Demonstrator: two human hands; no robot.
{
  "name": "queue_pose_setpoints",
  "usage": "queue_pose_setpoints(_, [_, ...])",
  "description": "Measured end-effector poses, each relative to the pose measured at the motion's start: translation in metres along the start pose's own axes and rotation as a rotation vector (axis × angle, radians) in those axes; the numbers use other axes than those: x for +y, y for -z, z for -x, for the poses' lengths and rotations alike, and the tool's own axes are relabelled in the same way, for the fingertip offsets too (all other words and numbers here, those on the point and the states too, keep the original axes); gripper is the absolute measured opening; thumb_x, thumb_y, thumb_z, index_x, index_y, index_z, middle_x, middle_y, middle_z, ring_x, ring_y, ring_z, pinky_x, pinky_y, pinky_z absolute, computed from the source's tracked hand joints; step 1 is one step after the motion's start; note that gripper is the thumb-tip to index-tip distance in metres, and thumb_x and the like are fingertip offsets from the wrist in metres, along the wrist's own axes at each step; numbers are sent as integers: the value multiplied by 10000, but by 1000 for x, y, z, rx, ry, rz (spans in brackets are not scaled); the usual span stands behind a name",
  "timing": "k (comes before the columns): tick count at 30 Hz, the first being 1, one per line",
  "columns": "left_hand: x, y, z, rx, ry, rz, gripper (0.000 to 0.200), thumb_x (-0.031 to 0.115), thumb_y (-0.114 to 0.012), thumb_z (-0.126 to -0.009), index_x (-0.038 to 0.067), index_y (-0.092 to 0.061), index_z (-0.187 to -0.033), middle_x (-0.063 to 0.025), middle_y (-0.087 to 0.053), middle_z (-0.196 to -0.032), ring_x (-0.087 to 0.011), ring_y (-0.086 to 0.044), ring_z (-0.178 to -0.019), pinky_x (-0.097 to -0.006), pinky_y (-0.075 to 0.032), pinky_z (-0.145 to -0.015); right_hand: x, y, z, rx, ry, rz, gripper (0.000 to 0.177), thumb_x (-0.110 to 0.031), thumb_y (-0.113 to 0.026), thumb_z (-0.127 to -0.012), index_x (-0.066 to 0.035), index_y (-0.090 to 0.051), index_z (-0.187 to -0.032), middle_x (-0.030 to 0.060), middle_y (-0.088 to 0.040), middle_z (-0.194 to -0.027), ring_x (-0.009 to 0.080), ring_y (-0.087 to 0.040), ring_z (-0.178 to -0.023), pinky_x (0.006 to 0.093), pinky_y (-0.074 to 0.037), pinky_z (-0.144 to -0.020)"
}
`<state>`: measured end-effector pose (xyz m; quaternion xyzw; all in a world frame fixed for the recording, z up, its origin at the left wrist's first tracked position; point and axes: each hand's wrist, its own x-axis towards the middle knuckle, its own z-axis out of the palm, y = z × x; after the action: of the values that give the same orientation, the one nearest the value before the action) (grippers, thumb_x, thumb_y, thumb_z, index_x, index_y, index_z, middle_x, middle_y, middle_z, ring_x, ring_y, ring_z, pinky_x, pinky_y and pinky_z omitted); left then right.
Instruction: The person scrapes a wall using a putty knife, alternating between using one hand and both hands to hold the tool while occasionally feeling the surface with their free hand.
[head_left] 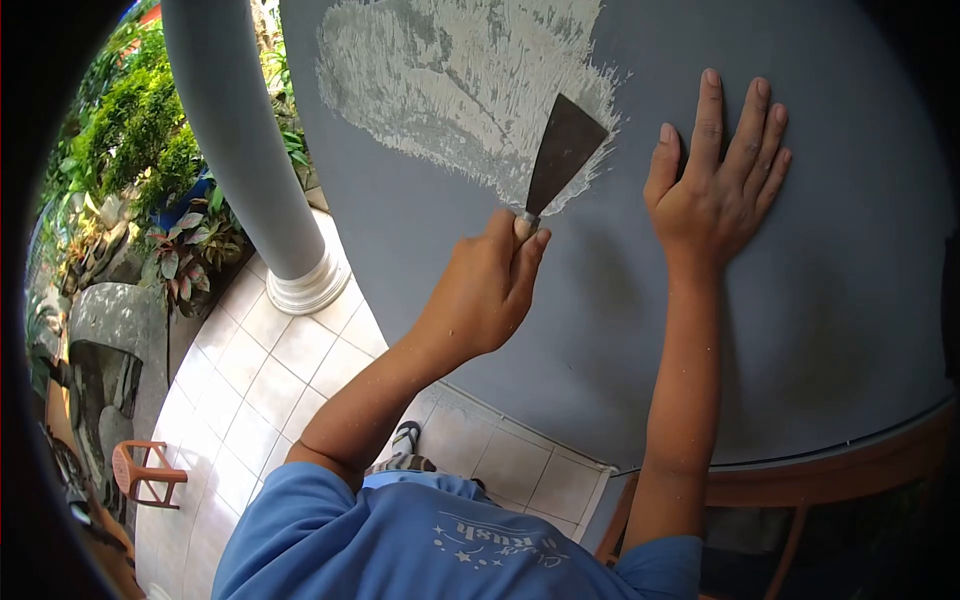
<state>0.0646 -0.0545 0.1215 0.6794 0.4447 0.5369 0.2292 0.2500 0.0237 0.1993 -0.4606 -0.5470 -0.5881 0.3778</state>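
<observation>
My left hand [482, 292] is closed around the handle of a putty knife [563, 152]. Its dark, flared blade points upward and overlaps the lower right edge of a rough whitish patch [430, 90] on the grey wall [620, 330]. Streaks and ragged edges mark this patch, where grey shows through the white. To the right, my right hand [718, 185] lies flat against the smooth grey surface, fingers spread and pointing up, holding nothing.
A grey round column [235, 150] with a white base rises on the left, beside plants [140, 130] and rocks. Below is a tiled floor [260, 430] with an orange-brown stool [150, 472]. A brown wooden frame [800, 490] with dark panes sits at lower right.
</observation>
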Motion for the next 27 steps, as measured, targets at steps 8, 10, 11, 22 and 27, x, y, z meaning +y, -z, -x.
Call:
queue_pose_setpoints(8, [19, -13, -28, 24, -145, -24, 302, 235, -458, -1028, -11, -429, -855, -175, -488, -567, -298, -536, -506, -390, -390, -513, 0, 0, 0, -8, -17, -44, 477, -455, -388, -983, -285, -503, -1414, 92, -431, -1501, 287, -381, -1401, 448, -196, -1173])
queue_pose_setpoints(10, [4, -7, -10, 8, -45, -32, 295, 228, -458, -1027, -13, -430, -859, -171, -494, -566, -292, -536, -499, -390, -389, -508, 0, -1, 1, -5, -17, -28, 477, -454, -386, -983, -283, -504, -1413, 92, -431, -1500, 289, -385, -1398, 450, -205, -1168])
queue_pose_setpoints(11, [-6, -7, 2, 3, 5, -38, 292, 225, -458, -1027, -14, -431, -860, -169, -497, -565, -289, -535, -496, -390, -389, -506, 0, -1, 1, -2, -17, -23, 477, -453, -386, -983, -283, -505, -1412, 92, -431, -1500, 290, -387, -1396, 451, -209, -1166])
queue_pose_setpoints(22, [-4, -9, 1, -49, 25, -24, 324, 260, -458, -1034, -7, -444, -850, -152, -491, -575, -223, -484, -511, -359, -389, -520, -1, -1, 1, 9, -15, -12, 475, -462, -380, -982, -281, -523, -1397, 92, -445, -1488, 294, -405, -1383, 457, -233, -1155])
queue_pose_setpoints(27, [-35, -12, 4, -48, 136, -4, 347, 300, -458, -1035, 2, -450, -858, -94, -490, -588, -171, -462, -513, -336, -392, -512, 0, -2, 3, 25, 5, 7, 475, -457, -408, -974, -276, -524, -1397, 95, -448, -1483, 300, -419, -1369, 467, -283, -1125])
